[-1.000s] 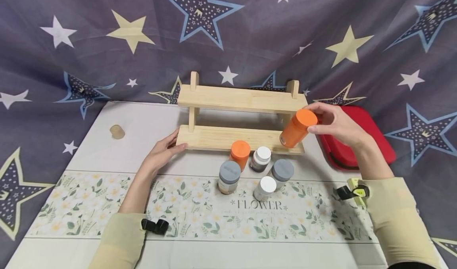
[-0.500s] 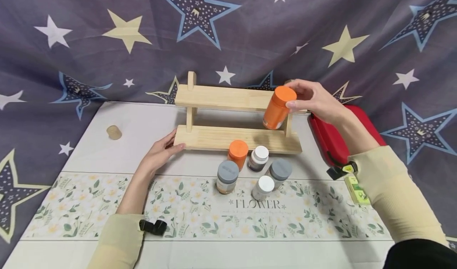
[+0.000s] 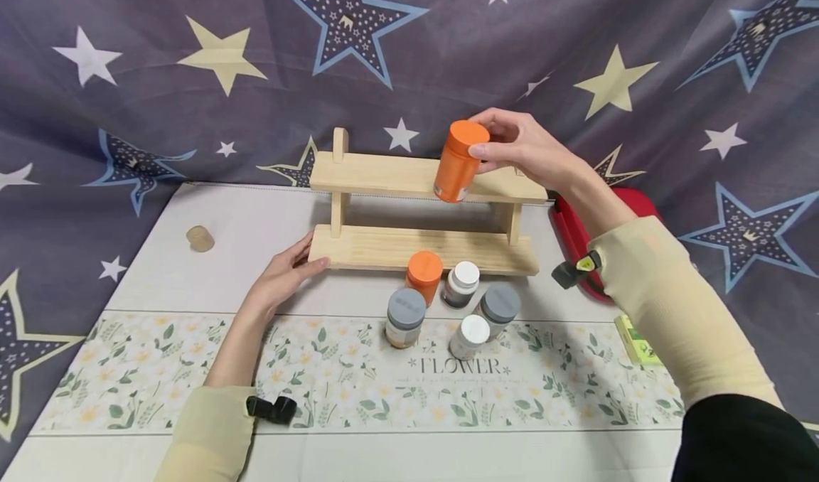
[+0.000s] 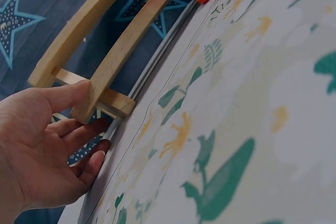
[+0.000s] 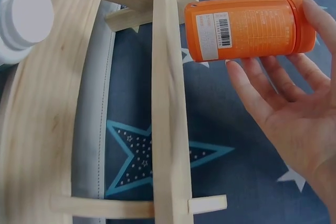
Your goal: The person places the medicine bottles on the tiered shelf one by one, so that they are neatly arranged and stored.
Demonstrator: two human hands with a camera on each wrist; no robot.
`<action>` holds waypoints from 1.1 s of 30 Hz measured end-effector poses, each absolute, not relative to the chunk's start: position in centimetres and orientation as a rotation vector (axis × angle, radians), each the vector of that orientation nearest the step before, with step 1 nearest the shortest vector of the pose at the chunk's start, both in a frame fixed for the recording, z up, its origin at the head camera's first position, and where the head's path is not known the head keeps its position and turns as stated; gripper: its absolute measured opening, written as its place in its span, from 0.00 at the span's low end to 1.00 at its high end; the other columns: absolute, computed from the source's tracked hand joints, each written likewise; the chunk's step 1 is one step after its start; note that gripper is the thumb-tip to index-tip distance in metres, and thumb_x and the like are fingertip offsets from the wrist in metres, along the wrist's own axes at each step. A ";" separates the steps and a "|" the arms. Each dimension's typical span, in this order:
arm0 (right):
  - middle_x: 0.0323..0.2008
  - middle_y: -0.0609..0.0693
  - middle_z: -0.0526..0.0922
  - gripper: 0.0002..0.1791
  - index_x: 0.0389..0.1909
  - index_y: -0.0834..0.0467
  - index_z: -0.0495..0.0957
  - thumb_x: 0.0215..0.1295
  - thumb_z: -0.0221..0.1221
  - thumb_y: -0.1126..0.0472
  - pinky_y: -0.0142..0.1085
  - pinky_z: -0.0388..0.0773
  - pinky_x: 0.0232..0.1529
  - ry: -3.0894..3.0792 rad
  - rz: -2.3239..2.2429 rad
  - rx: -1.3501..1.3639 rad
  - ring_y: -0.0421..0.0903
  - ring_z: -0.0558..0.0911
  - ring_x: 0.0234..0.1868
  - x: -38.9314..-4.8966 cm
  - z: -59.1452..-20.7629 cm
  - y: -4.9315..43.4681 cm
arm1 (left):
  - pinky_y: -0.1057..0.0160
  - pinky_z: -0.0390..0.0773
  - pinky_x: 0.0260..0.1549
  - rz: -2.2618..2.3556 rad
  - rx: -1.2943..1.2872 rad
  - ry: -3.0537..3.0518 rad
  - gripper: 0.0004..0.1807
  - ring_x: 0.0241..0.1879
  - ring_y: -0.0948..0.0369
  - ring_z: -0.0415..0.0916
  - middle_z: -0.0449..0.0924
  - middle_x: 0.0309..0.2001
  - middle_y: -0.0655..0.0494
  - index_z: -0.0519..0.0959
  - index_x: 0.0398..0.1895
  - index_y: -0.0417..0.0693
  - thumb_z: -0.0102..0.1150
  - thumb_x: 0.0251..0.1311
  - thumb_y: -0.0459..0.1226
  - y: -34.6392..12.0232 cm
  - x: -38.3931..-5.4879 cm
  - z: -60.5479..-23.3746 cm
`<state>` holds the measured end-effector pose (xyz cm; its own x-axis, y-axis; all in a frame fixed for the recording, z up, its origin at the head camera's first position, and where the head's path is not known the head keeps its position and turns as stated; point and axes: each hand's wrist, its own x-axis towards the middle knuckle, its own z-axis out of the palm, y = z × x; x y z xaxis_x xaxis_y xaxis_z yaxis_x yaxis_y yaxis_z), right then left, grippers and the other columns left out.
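An orange bottle [image 3: 456, 169] with an orange lid is held by my right hand [image 3: 521, 144], thumb and fingers around its upper part. In the head view the bottle overlaps the top tier of a two-tier wooden shelf [image 3: 371, 175], its base leaning left. The right wrist view shows a barcode label on the bottle [image 5: 241, 29], its base close over the upper board. My left hand [image 3: 280, 274] grips the left end of the lower board, thumb on top and fingers beneath, as the left wrist view shows [image 4: 47, 140].
In front of the shelf stand another orange bottle [image 3: 424, 272], two grey-lidded jars [image 3: 404, 318] and two white-capped bottles [image 3: 470, 336]. A red case [image 3: 630, 205] lies at right, near a green-yellow box [image 3: 636, 343]. A small tan cup-like piece [image 3: 200, 239] lies at far left.
My right hand has carried the orange bottle up and to the left, from the lower board's right end to the upper tier. The left hand keeps its grip on the shelf.
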<state>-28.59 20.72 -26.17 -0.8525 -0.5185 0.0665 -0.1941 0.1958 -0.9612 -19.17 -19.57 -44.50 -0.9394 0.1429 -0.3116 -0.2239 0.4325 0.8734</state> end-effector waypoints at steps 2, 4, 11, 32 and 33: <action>0.50 0.54 0.85 0.19 0.59 0.59 0.78 0.67 0.64 0.64 0.41 0.89 0.48 2.222 -1.690 -0.683 0.49 0.88 0.47 -29.0 -25.9 20.0 | 0.38 0.48 0.81 1.513 -0.066 2.349 0.49 0.83 0.43 0.46 0.51 0.83 0.46 0.43 0.85 0.61 0.60 0.70 0.55 -19.6 -19.2 -44.5; 0.51 0.54 0.85 0.20 0.59 0.58 0.78 0.67 0.65 0.62 0.41 0.89 0.48 2.234 -1.683 -0.698 0.49 0.87 0.47 -29.3 -25.7 19.4 | 0.38 0.48 0.81 1.519 -0.064 2.348 0.48 0.83 0.43 0.47 0.52 0.83 0.46 0.43 0.85 0.61 0.60 0.70 0.54 -19.6 -19.2 -44.5; 0.52 0.55 0.84 0.21 0.59 0.57 0.78 0.67 0.66 0.60 0.42 0.88 0.51 2.236 -1.684 -0.717 0.51 0.87 0.50 -30.3 -25.3 17.3 | 0.38 0.49 0.80 1.496 -0.045 2.363 0.48 0.83 0.42 0.47 0.52 0.83 0.44 0.42 0.85 0.60 0.58 0.71 0.54 -19.6 -19.3 -44.6; 0.52 0.54 0.83 0.19 0.56 0.55 0.78 0.66 0.67 0.56 0.53 0.85 0.57 2.219 -1.658 -0.699 0.52 0.86 0.55 -33.8 -25.8 11.4 | 0.39 0.48 0.81 1.533 -0.037 2.348 0.47 0.82 0.43 0.49 0.54 0.82 0.44 0.43 0.85 0.61 0.60 0.71 0.52 -19.7 -19.2 -44.6; 0.52 0.54 0.83 0.20 0.56 0.55 0.78 0.66 0.67 0.56 0.53 0.85 0.57 2.217 -1.659 -0.694 0.52 0.86 0.55 -33.9 -25.9 11.2 | 0.39 0.48 0.81 1.534 -0.036 2.348 0.47 0.82 0.43 0.49 0.54 0.82 0.44 0.43 0.85 0.61 0.59 0.71 0.52 -19.7 -19.2 -44.7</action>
